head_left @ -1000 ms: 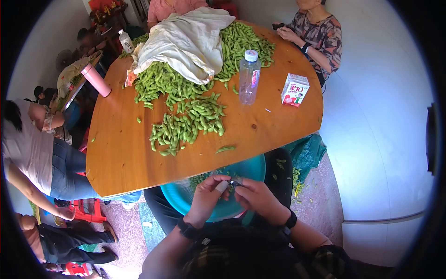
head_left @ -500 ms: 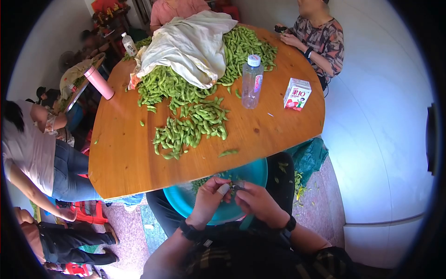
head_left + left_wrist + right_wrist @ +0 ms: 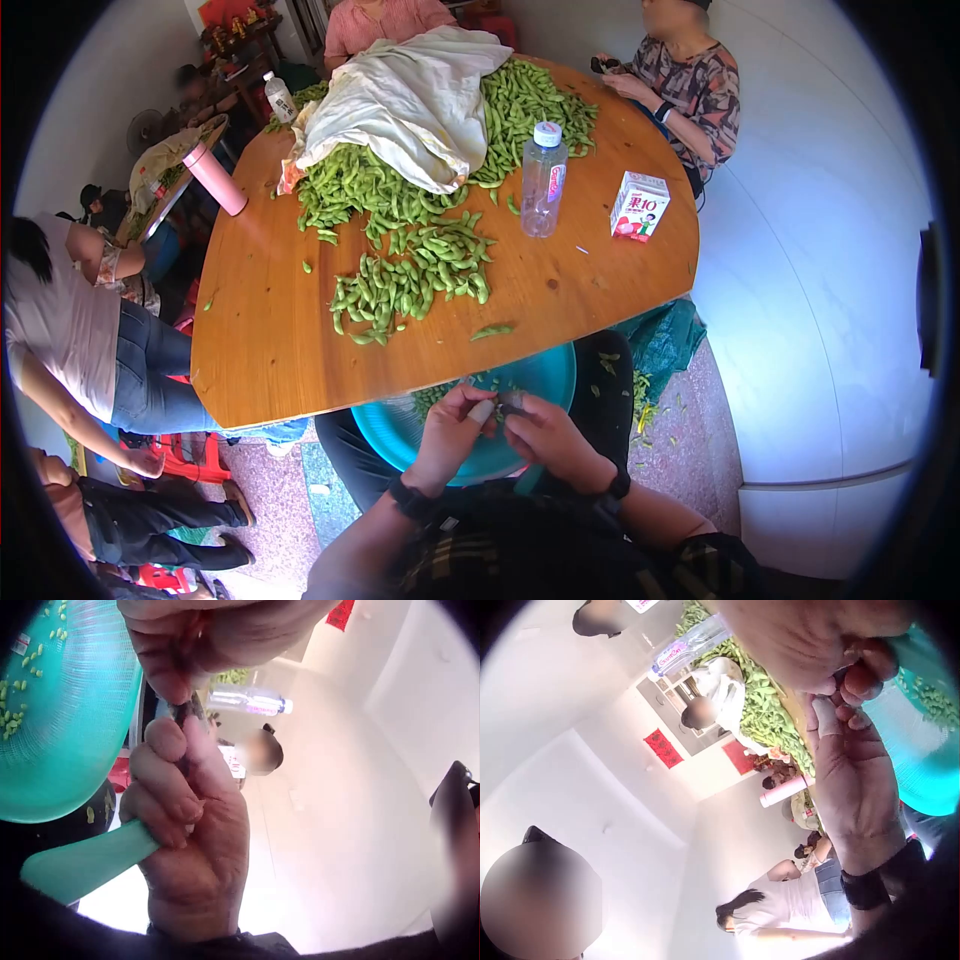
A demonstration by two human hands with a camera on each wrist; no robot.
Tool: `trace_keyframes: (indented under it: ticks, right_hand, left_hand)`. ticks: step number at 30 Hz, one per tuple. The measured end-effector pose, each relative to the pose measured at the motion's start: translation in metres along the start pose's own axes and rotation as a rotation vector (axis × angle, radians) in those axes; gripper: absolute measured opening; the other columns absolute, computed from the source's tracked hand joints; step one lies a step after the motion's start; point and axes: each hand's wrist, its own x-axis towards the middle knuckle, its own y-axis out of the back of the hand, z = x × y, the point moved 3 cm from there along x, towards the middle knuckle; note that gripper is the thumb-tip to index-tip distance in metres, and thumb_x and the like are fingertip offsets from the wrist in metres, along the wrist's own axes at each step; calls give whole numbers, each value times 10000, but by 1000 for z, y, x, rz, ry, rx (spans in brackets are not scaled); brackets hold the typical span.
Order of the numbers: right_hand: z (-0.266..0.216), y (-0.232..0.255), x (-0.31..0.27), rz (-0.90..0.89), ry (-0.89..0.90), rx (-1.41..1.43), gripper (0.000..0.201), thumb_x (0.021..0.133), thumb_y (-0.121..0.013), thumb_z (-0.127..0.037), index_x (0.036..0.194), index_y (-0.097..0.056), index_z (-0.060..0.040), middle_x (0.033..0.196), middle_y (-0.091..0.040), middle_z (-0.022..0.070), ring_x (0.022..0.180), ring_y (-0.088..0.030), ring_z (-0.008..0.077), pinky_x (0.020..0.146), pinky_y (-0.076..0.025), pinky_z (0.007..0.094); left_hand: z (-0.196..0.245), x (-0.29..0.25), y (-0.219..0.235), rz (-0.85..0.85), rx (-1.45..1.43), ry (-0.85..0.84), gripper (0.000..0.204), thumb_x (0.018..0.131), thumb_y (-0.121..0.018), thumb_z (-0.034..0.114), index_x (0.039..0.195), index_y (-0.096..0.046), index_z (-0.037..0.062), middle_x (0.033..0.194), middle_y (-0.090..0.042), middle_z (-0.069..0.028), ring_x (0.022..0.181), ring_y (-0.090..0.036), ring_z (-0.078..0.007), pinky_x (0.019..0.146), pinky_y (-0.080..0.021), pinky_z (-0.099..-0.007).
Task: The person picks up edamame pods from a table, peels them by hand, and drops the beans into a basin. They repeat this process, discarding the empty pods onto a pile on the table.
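- Spreading from nine to two o'clock in the head view, the wooden table (image 3: pixel 590 290) bears bean pods (image 3: pixel 375 190), heaped at eleven.
- Sitting at six, the teal basin (image 3: pixel 385 440) holds shelled beans (image 3: pixel 430 400).
- Meeting above it, the left hand (image 3: pixel 450 435) pinches a small thing (image 3: pixel 503 402), too hidden to name; the right hand (image 3: pixel 560 440) has fingers curled round a teal handle (image 3: pixel 90 862).
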Motion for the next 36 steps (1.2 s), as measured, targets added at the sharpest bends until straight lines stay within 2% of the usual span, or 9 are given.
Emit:
trace_keyframes:
  ticks: [7, 11, 13, 15, 17, 23, 25, 34, 36]
  right_hand:
    - [9, -1, 5, 13, -25, 97, 180, 975, -506, -142, 1130, -569, -75, 732, -507, -45, 596, -435, 26, 507, -329, 191]
    - [9, 3, 6, 7, -77, 50, 210, 956, -523, -128, 1150, -578, -68, 756, -545, -32, 624, -457, 33, 530, -354, 195]
    - [11, 3, 9, -1, -67, -9, 209, 950, -531, -124, 1141, -586, -58, 765, -564, -21, 643, -485, 44, 550, -384, 204]
    - [5, 4, 12, 93, 275, -457, 131, 950, -539, -98, 1044, -590, -22, 730, -587, 24, 615, -526, 94, 549, -418, 253]
    - [-1, 2, 7, 79, 285, -472, 131, 944, -542, -94, 1035, -592, -13, 729, -589, 28, 635, -533, 98, 569, -427, 262]
    - [1, 4, 7, 75, 179, -351, 134, 937, -547, -94, 1031, -598, -14, 729, -587, 21, 667, -526, 81, 588, -431, 259]
    - [5, 4, 8, 77, 135, -318, 133, 935, -550, -96, 1029, -601, -17, 728, -583, 12, 676, -519, 71, 588, -429, 255]
    - [17, 6, 9, 149, 464, -762, 155, 887, -550, -43, 1034, -590, -18, 763, -572, 255, 712, -590, 436, 584, -467, 413]
    - [8, 9, 2, 283, 578, -722, 163, 888, -570, -63, 1044, -601, -27, 766, -594, 245, 743, -616, 433, 599, -474, 435]
  left_hand:
    - [-12, 0, 11, -60, -366, 312, 143, 970, -575, 87, 1088, -604, 12, 833, -612, -29, 735, -570, -112, 677, -476, -248]
    - [-18, -2, 10, -80, -399, 323, 173, 954, -589, 95, 1103, -589, 6, 833, -625, -62, 731, -622, -182, 667, -504, -300]
    - [-1, -9, 1, 52, 763, -275, 198, 913, -654, 92, 1074, -591, -3, 830, -623, -77, 710, -619, -155, 624, -517, -316]
    - [2, -14, 1, 48, 927, -448, 202, 900, -664, 89, 1063, -592, -5, 821, -634, -91, 698, -627, -158, 621, -522, -318]
    - [9, -17, -1, 31, 1091, -630, 208, 887, -675, 87, 1053, -592, -6, 811, -645, -105, 685, -635, -160, 617, -527, -320]
    - [9, -9, 4, -30, 733, -404, 181, 912, -633, 58, 1072, -585, -13, 836, -674, -90, 679, -625, -139, 614, -508, -284]
    - [-3, -3, 10, -61, 286, 2, 192, 935, -613, 85, 1101, -567, 0, 867, -667, -53, 671, -602, -123, 597, -477, -263]
    - [-36, 6, 17, -180, -202, 462, 172, 909, -481, 36, 1072, -532, 21, 933, -609, -79, 835, -595, -138, 690, -472, -265]
    - [-43, 9, 21, -186, 134, 291, 150, 894, -510, 46, 1035, -555, 22, 950, -623, -91, 851, -613, -175, 708, -485, -292]
